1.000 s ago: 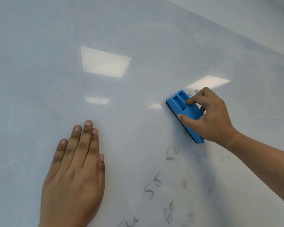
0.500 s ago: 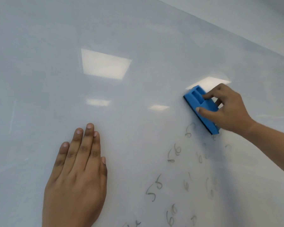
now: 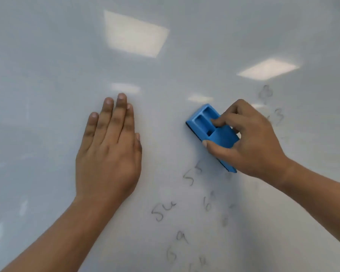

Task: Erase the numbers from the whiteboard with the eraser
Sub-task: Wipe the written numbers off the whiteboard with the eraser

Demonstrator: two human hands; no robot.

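Observation:
A whiteboard point(image 3: 47, 65) fills the view. My right hand point(image 3: 251, 142) grips a blue eraser point(image 3: 208, 126), pressed flat on the board at centre right. Faint handwritten numbers lie below it: "55" point(image 3: 191, 174), "54" point(image 3: 162, 211), a "6" point(image 3: 207, 203) and more digits point(image 3: 182, 237) toward the bottom edge. Smudged numbers point(image 3: 275, 116) also show to the right of my hand. My left hand point(image 3: 110, 152) lies flat on the board, fingers together, left of the eraser and holding nothing.
Ceiling lights reflect as bright patches point(image 3: 134, 34) on the upper board. The board's left half carries no writing that I can make out.
The eraser and my right hand swept up to the right, then came back down and left over the upper numbers. The camera tilted down, so both hands sit higher in view.

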